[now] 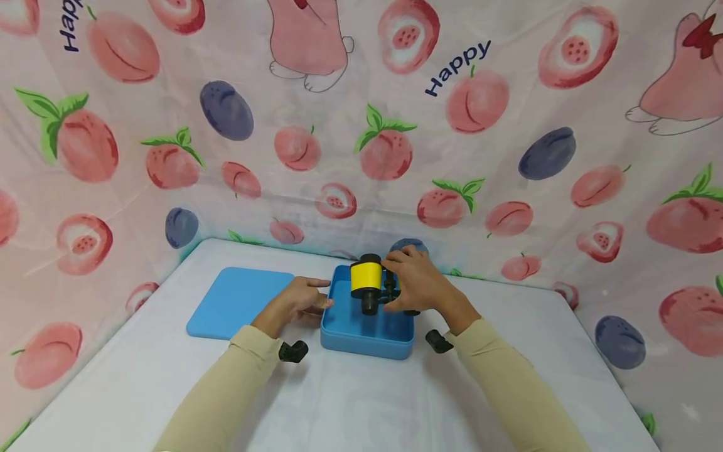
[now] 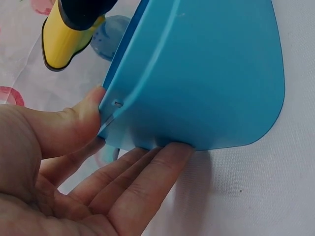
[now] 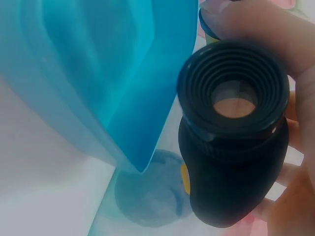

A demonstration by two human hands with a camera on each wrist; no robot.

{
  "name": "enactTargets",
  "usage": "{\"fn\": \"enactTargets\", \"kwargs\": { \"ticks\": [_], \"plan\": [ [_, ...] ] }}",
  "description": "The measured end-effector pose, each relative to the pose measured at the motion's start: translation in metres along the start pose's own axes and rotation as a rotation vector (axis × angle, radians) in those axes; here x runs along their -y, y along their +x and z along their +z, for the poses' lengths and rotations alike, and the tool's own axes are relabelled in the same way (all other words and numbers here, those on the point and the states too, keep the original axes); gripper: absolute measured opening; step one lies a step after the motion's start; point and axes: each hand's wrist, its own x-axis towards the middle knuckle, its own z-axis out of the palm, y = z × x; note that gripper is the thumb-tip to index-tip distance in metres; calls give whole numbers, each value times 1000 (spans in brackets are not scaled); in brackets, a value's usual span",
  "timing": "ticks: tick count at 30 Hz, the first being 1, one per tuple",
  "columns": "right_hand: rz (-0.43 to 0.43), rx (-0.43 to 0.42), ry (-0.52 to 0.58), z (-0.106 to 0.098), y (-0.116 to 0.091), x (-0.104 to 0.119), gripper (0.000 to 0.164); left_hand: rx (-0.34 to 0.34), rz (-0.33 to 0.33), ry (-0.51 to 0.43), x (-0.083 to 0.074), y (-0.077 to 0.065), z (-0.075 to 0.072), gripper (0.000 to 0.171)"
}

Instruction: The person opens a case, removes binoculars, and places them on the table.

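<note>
Binoculars: the yellow and black binoculars (image 1: 367, 279) are up over the blue box (image 1: 366, 348), toward its back and right part. 1 yellow barrel sticks out to the left of the fingers, with its black eye end tipped down toward the person. I cannot tell if any bit of them touches the box.
Right hand: the right hand (image 1: 418, 282) is over the right side of the box and has hold of the binoculars. Its thumb and fingers bend around the right barrel, so that barrel sits inside the grip. The gap is only as wide as the barrel.
Eye ring: close to the right hand, 1 round black eye ring (image 3: 234, 91) shows beside the box wall, with fingers curving along its far side.
Left hand: the left hand (image 1: 299, 298) is at the left side of the box. The thumb is by the rim, and the other fingers are nearly straight, with tips touching the wall. The binoculars are well apart from these fingers.
Lid: the blue lid (image 1: 240, 302) lies flat to the left of the box, partly behind the left hand.
Table: the white table (image 1: 508, 389) is under the box.
Cloth: a pink fruit cloth (image 1: 339, 113) hangs behind the box.
</note>
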Motion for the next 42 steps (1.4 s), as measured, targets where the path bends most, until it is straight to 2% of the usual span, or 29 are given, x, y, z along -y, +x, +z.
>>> {"fn": "enactTargets", "kwargs": {
  "ticks": [11, 24, 42],
  "plan": [
    [44, 1, -29, -7, -8, -6, 94, 21, 21, 16, 0, -1, 0, 65],
    [115, 40, 3, -7, -9, -7, 92, 41, 46, 1, 0, -3, 0, 64],
    [94, 49, -2, -8, -11, -12, 93, 40, 41, 8, -1, -3, -1, 64]
  ]
}}
